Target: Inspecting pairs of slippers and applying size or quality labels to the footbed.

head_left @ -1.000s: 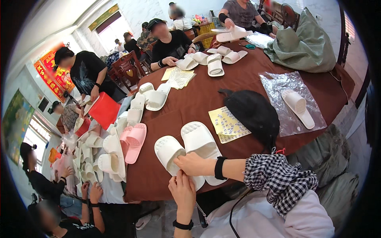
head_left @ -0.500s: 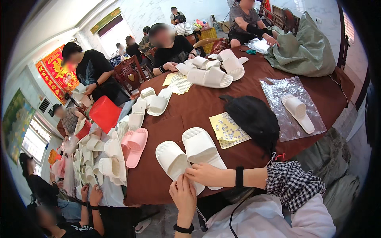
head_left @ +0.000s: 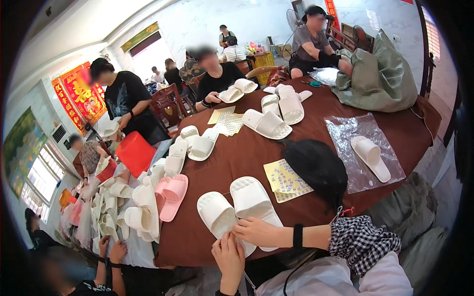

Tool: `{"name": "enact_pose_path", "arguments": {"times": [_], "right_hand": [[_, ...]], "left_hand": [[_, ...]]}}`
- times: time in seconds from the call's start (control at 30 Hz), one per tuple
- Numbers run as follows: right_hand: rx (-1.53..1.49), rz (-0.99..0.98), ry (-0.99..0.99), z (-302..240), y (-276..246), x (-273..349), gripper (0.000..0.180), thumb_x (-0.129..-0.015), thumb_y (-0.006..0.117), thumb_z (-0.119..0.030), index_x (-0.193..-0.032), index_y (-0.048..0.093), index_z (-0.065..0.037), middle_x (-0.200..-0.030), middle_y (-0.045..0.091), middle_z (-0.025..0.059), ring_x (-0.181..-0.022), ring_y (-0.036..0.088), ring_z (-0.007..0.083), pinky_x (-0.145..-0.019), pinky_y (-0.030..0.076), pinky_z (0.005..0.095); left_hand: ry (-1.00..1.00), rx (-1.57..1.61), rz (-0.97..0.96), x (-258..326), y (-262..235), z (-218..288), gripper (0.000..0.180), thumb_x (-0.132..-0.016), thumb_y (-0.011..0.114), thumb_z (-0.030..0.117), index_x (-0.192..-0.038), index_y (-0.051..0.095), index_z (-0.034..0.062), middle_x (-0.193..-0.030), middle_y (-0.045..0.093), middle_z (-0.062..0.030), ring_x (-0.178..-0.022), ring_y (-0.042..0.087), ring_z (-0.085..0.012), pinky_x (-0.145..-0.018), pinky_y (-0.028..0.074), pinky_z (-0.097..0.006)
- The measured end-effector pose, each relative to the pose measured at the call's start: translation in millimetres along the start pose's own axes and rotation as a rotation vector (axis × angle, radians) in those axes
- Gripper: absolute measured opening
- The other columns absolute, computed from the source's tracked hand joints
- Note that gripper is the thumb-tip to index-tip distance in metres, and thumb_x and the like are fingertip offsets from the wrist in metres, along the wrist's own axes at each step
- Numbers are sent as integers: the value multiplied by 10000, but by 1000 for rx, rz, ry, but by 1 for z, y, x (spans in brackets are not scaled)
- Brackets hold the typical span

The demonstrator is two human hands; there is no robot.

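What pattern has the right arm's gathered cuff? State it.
The cuff is black and white check, clearest in the head view.

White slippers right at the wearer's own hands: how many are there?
2: the left slipper, with the left hand and right hand near its heel end; and the right slipper beside it, partly hidden by the right hand. No third shows there.

Daylight washes out the far window (head_left: 148,52) and brightens a room of pale walls (head_left: 259,29). Soft shadows darken the openings of sharply focused white slippers (head_left: 252,195); glare streaks a clear plastic bag (head_left: 338,133). Faces (head_left: 206,61) are blurred, and straight lines bow toward the black, rounded edges.
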State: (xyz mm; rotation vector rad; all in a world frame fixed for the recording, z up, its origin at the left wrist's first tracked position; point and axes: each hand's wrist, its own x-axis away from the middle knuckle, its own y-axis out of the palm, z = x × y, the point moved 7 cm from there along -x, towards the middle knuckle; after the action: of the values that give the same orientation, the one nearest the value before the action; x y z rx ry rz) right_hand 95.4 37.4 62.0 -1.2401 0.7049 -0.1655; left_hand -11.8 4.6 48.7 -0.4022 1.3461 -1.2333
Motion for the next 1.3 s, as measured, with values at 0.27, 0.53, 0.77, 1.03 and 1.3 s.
{"name": "enact_pose_path", "arguments": {"times": [0.27,0.53,0.77,1.03,1.3], "right_hand": [[10,-29,-36,7,2,-1,229,-908,599,-168,-1127,635,-110,-1090,563,-13,-1045,551,149,-799,443,285],[-62,-52,-54,9,10,1,256,-917,581,-164,-1160,632,-101,-1129,565,-8,-1020,564,150,-794,448,292],[-92,-9,-74,9,10,2,241,-894,595,-156,-1121,653,-101,-1116,569,18,-1017,569,176,-831,463,298],[-131,-45,-46,14,8,2,313,-895,596,-156,-1198,625,-82,-1184,576,26,-1031,580,179,-836,475,305],[-27,-69,-60,3,9,-2,250,-890,613,-164,-1125,640,-84,-1100,556,27,-988,569,168,-811,470,294]], "left_hand": [[8,-40,24,3,2,-4,434,-863,652,148,-1282,617,37,-1345,575,-82,-1140,499,-327,-976,409,-464],[-4,-55,39,5,4,-5,427,-839,665,147,-1251,635,38,-1329,587,-81,-1123,512,-320,-965,413,-458],[10,-60,5,2,0,-3,434,-845,665,144,-1263,628,33,-1331,586,-90,-1132,509,-326,-966,413,-461],[11,-59,9,1,-1,-1,420,-864,654,141,-1265,616,24,-1353,579,-99,-1146,506,-337,-978,412,-468],[8,-25,-18,-1,-2,-1,448,-843,650,99,-1282,605,22,-1363,562,-96,-1151,496,-339,-978,401,-466]]}}
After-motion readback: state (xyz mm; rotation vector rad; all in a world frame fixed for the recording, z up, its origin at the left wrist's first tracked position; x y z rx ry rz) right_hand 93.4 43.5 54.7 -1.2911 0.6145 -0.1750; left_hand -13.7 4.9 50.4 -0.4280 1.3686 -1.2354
